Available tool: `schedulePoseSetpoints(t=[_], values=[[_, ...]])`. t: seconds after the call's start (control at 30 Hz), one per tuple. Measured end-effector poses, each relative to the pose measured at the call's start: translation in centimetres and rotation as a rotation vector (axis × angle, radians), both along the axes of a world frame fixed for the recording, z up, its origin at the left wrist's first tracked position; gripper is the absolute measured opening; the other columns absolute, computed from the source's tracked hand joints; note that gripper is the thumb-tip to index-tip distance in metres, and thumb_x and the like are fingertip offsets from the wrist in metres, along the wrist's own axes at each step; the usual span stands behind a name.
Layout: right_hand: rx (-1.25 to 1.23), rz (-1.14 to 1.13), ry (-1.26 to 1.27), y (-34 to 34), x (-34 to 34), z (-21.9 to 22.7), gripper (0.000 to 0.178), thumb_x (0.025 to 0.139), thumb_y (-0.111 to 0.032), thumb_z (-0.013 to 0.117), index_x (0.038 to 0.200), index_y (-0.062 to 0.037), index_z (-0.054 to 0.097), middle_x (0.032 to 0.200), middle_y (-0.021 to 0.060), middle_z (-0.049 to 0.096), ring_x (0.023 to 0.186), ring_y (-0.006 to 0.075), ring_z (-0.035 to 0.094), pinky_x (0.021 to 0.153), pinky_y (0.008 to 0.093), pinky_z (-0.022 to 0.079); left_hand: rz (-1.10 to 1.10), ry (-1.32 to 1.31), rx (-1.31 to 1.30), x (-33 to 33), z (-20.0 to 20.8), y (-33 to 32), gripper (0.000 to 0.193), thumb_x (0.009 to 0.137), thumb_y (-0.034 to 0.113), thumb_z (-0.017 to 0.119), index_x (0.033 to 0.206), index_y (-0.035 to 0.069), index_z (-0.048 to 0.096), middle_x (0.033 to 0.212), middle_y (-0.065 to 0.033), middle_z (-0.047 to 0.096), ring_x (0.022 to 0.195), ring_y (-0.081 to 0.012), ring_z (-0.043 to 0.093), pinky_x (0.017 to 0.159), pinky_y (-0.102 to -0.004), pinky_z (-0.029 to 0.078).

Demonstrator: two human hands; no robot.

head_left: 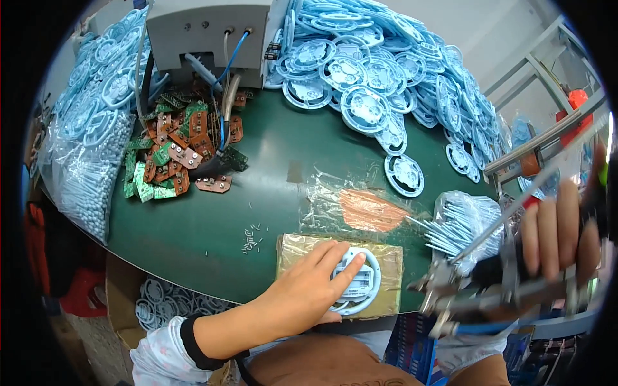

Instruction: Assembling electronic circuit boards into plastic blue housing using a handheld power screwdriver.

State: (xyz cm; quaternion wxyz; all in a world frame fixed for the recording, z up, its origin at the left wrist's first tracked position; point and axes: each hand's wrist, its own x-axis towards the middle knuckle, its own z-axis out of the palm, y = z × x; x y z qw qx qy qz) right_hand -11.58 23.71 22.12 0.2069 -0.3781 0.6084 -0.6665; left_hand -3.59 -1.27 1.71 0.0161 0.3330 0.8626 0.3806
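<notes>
A light blue round plastic housing (368, 283) with a rectangular compartment lies on a block wrapped in brown tape (390, 265) at the table's near edge. My left hand (308, 283) presses over its left side, fingers across the top and thumb at the near rim, holding it against the block. On the right, my right hand (559, 233) is wrapped round a dark hand-held power screwdriver (479, 299) with a metal nose. Raised and smeared by motion, the tool is right of the block, apart from the housing. Small loose screws (252, 238) lie on the green table left of the block.
Many light blue round housings (367, 108) are heaped at the back. Brown and green circuit boards (183, 154) are piled before a grey machine (206, 32). Bags of pale blue sticks (460, 225) stand right and left. A box of round parts (161, 305) sits below the table edge.
</notes>
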Motion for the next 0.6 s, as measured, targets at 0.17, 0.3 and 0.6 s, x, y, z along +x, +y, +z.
schedulePoseSetpoints(t=[0.17, 0.3, 0.6], values=[[-0.073, -0.167, 0.126, -1.7, 5.0, -2.6, 0.015, 0.091, -0.012, 0.065, 0.087, -0.0036, 0.052, 0.067, 0.0086, 0.065, 0.061, 0.0147, 0.069, 0.063, 0.0254, 0.062, 0.001, -0.009, 0.018, 0.1, -0.1, -0.1, 0.093, 0.062, 0.016, 0.086, 0.141, -0.003, 0.040, 0.135, -0.0247, 0.041, 0.127, -0.0419, 0.041, 0.103, -0.0451, 0.041], [-0.076, -0.088, 0.145, -2.5, 4.7, -3.2, 0.020, 0.091, -0.009, 0.063, 0.103, -0.0080, 0.047, 0.070, 0.0076, 0.063, 0.060, 0.0155, 0.066, 0.060, 0.0273, 0.060, -0.004, 0.001, 0.015, -0.1, -0.1, 0.1, 0.093, 0.061, 0.013, 0.086, 0.139, -0.004, 0.040, 0.135, -0.0241, 0.041, 0.128, -0.0413, 0.040, 0.103, -0.0446, 0.042], [-0.057, -0.149, 0.032, -3.4, 6.1, -2.1, 0.074, 0.093, -0.006, 0.061, 0.152, -0.0307, 0.024, 0.076, 0.0064, 0.058, 0.062, 0.0195, 0.060, 0.057, 0.0351, 0.052, -0.010, -0.053, 0.021, 0.0, -0.1, -0.1, 0.093, 0.065, 0.018, 0.085, 0.143, 0.000, 0.038, 0.138, -0.0253, 0.038, 0.128, -0.0435, 0.041, 0.106, -0.0463, 0.038]])
